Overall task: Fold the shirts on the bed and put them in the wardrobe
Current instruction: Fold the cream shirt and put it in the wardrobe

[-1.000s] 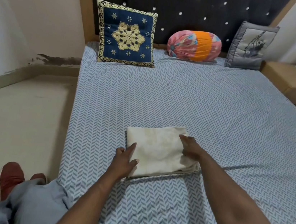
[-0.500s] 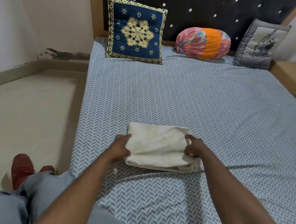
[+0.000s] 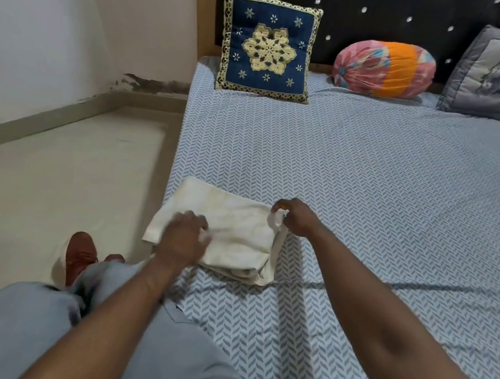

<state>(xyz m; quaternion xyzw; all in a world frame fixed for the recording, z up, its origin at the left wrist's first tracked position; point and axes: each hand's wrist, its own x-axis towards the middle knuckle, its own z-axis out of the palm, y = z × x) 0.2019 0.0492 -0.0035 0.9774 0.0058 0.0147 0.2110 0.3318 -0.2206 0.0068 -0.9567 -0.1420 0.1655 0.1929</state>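
Presently in hand: one cream shirt (image 3: 236, 235), folded to a thick rectangle. It lies on the bed (image 3: 369, 189) in the lower centre of the frame, close to the mattress's left edge, and its near side shows stacked layers.
Left hand (image 3: 183, 238): laid on top of the shirt's near left portion, reaching across the cloth. Motion blur hides whether the fingers curl into the fabric or the thumb hooks beneath, so its hold cannot be told.
Right hand (image 3: 297, 219): at the shirt's far right corner, fingertips and thumb closed in a pinch on a small raised loop of fabric.
Handling: judged light, soft and limp. It has no stiffness of its own, so the folds would likely slump or open if it hung from one corner. It is neither fragile nor likely to slide on the woven sheet.
Where to take hold: best from beneath, with a flat hand slid under each short side, or one palm below and one above, so the layers travel as a stack.
Stage: folding appears all but finished. Carrying to the wardrobe, which is not in view, is not yet done.
Surroundings: a blue patterned cushion (image 3: 267, 45), a pink-and-orange bolster (image 3: 385, 68) and a grey cushion (image 3: 493, 72) stand against the dark studded headboard (image 3: 394, 4) along the top of the frame. Pale floor (image 3: 68, 181) fills the left, with a reddish shoe (image 3: 79, 252) at lower left.
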